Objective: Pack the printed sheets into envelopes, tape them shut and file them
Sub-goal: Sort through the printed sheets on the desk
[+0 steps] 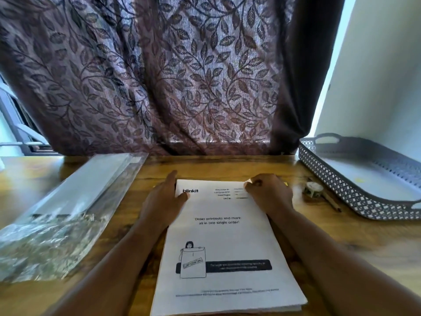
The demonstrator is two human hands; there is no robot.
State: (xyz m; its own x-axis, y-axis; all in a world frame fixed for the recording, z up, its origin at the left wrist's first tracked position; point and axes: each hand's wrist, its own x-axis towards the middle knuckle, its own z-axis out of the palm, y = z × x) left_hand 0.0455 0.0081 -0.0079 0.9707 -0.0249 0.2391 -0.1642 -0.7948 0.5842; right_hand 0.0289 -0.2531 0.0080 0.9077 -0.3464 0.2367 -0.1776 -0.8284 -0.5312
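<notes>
Well, nearest to me a stack of printed sheets (223, 242) lies flat in the middle of the wooden bench (353, 242), its top page headed "blinkit" with a small drawing lower down. The person's forearms run up either side of it. Their left hand (164, 199) sits at the far left corner, fingers straight along the edge and thumb lying on the page beside the heading, relaxed rather than clenched. Their right hand (271, 192) is at the far right corner, fingers curled and pinching that corner of the top page.

Off to the left lies a clear plastic packet (68, 201) holding pale envelopes (91, 181). To the right, a small roll of tape (313, 189) rests beside a pencil (331, 201), and beyond them stands a grey latticed tray (337, 185). Behind the bench hangs a leaf-patterned curtain (159, 76).
</notes>
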